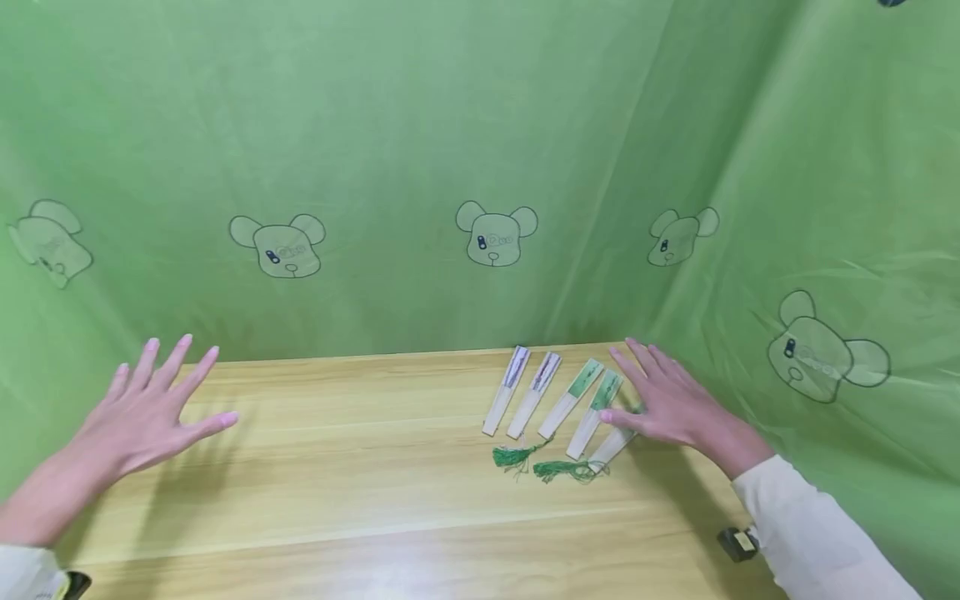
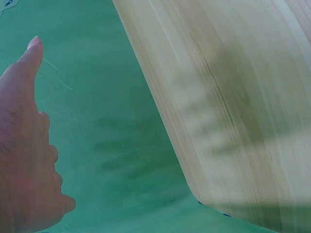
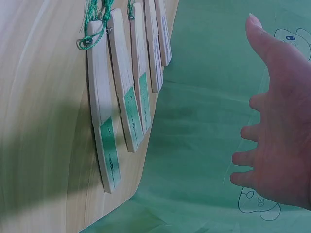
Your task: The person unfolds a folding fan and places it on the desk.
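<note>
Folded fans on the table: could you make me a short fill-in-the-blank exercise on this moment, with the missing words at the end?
1. The folded fans on the wooden table number ____.
2. Three of them have green panels, and the other two have ____ ones.
3. The tassels lying at the fans' near ends are coloured ____.
4. The hand nearer the fans is the person's ____ one.

Missing words: five; purple; green; right.

Your head view is bright, soft shadows flanking pale glare on the surface [image 1: 360, 483]; wrist views look dimmer
</note>
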A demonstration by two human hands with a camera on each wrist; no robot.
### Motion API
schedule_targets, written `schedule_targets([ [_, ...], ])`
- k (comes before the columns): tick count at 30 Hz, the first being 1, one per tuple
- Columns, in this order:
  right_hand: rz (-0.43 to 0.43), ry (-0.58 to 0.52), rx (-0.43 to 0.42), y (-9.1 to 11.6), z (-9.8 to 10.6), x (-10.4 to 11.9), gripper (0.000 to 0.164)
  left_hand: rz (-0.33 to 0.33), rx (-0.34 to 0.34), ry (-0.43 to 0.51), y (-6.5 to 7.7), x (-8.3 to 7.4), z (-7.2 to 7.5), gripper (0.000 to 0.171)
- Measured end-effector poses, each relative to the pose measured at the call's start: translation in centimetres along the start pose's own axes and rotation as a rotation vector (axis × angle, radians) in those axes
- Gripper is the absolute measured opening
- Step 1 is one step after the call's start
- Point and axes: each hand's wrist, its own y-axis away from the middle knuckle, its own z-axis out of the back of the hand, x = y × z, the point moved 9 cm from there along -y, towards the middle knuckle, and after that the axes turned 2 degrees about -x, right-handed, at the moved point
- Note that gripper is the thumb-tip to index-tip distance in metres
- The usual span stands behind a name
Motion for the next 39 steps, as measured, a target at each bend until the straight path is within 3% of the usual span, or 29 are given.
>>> schedule_targets([
  [22, -0.034, -0.037, -0.002, -1.1, 0.0, 0.1, 0.112, -0.031, -0.02, -0.003, -1.3, -1.4, 0.3, 0.102],
  [39, -0.027, -0.017, -0.072, -2.3, 0.2, 1.1, 0.087, -0.023, -0.017, -0.031, -2.4, -2.5, -0.4, 0.105],
])
